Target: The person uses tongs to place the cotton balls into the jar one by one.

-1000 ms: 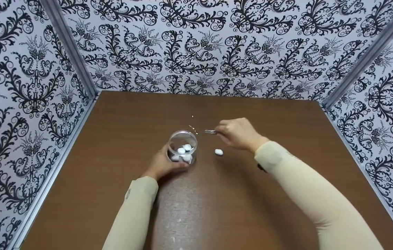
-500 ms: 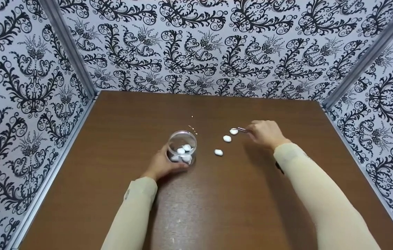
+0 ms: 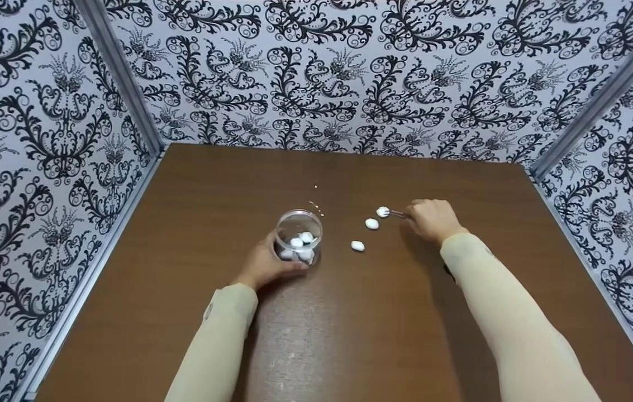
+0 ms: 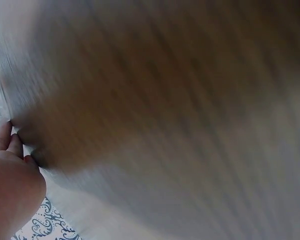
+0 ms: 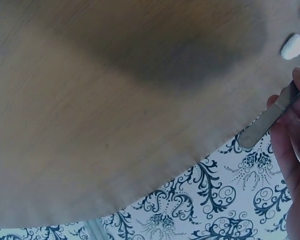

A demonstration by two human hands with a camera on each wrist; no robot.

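My left hand (image 3: 265, 263) holds a clear round jar (image 3: 299, 212) by its side. Several white oval pieces (image 3: 305, 254) lie inside it. On the table to its right, three similar pieces form a slanted row: a near one (image 3: 357, 245), a middle one (image 3: 371, 224) and a far one (image 3: 383, 211). My right hand (image 3: 433, 219) pinches a metal fork (image 3: 398, 214), its tines at the far piece; whether they pierce it is too small to tell. In the right wrist view, the fork's flat handle (image 5: 262, 130) sticks out behind thumb and fingers.
The brown wooden table (image 3: 316, 318) carries a few tiny pale crumbs (image 3: 317, 207) behind the jar. Patterned walls (image 3: 338, 78) enclose its back and sides, with metal posts (image 3: 126, 78) at the corners. The left wrist view is mostly blurred.
My right hand has moved the fork right, away from the jar, to the far white piece. The middle and far pieces have come into view. My left hand keeps holding the jar.
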